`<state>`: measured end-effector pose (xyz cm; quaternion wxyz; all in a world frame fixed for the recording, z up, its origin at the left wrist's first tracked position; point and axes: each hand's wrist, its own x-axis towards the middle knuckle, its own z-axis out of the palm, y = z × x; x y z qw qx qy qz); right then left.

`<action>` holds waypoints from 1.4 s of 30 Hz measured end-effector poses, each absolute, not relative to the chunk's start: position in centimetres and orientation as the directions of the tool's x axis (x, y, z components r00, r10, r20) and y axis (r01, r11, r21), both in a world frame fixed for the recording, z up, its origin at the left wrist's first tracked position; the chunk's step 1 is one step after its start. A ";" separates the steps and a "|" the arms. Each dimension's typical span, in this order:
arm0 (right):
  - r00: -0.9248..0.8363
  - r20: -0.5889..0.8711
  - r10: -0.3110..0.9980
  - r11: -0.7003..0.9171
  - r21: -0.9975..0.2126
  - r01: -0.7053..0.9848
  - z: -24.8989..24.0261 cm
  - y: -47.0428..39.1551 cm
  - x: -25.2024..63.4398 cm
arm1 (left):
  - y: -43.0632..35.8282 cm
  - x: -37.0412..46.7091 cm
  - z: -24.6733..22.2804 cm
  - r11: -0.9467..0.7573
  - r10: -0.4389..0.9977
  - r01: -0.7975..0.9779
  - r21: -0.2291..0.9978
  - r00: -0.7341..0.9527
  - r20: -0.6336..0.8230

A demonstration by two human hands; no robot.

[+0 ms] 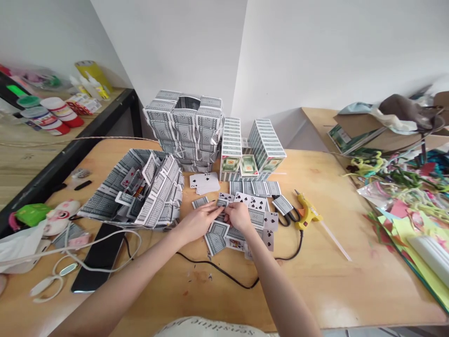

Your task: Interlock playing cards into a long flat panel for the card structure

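My left hand [198,221] reaches in from the left, its fingers pressed together on a small playing card [221,203] with a grey patterned back. My right hand [239,216] is closed in a pinch at the right edge of the same card; the fingertips are partly hidden. Beneath and around both hands lie joined playing cards [257,217], some face up and some face down. A loose face-down card [215,241] sits just below my left fingers. Behind the hands is a small pile of face-up cards [206,182].
An open box of cards [164,192] stands at left, before a tall card structure [185,126]. Stacked card packs [268,145] stand behind. A yellow glue gun [307,213] lies right of scissors [291,217], its black cord [224,270] crossing in front. A phone [96,262] lies left.
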<state>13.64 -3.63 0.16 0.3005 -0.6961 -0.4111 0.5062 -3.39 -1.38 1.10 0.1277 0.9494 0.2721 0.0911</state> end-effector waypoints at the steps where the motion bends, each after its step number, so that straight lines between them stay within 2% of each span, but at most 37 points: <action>1: 0.147 -0.460 0.876 -0.483 -0.833 0.270 0.1 -3.6 13.6 | -1.4 -3.4 1.0 -0.805 0.558 0.510 0.303 0.825 0.095; 6: 0.125 -0.465 0.877 -0.481 -0.835 0.268 0.1 -3.7 13.8 | -1.4 -3.1 0.7 -0.764 0.609 0.559 0.322 0.790 0.070; 10: 0.101 -0.462 0.881 -0.471 -0.841 0.265 0.1 -3.8 13.9 | -1.7 -2.5 1.1 -0.765 0.616 0.556 0.325 0.779 0.117; 14: 0.082 -0.452 0.888 -0.457 -0.852 0.255 0.1 -3.8 14.0 | -1.0 -2.5 1.3 -0.622 0.745 0.606 0.496 0.653 0.137; 16: 0.075 -0.445 0.892 -0.450 -0.860 0.243 0.1 -3.9 14.0 | -0.1 -2.7 1.4 -0.463 0.847 0.659 0.592 0.526 0.077; 19: 0.053 -0.430 0.901 -0.431 -0.877 0.214 0.2 -4.1 14.2 | 1.6 -2.5 1.4 -0.271 0.909 0.707 0.653 0.411 -0.067; 23: 0.033 -0.398 0.917 -0.397 -0.900 0.179 0.3 -4.5 14.5 | 3.1 -1.5 1.5 -0.076 0.803 0.675 0.734 0.479 -0.356; 26: 0.031 -0.390 0.920 -0.389 -0.904 0.178 0.3 -4.6 14.6 | 3.7 -0.7 1.6 -0.033 0.736 0.697 0.716 0.501 -0.455; 30: 0.043 -0.404 0.914 -0.403 -0.888 0.220 0.3 -4.5 14.4 | 4.0 0.0 1.8 -0.052 0.754 0.785 0.618 0.437 -0.491; 36: 0.101 -0.423 0.901 -0.432 -0.848 0.307 0.3 -4.1 14.0 | 3.9 0.9 2.1 -0.094 0.811 0.882 0.462 0.337 -0.477; 42: 0.114 -0.397 0.911 -0.409 -0.829 0.382 0.3 -4.0 14.0 | 3.6 1.3 2.1 -0.154 0.835 0.895 0.419 0.344 -0.429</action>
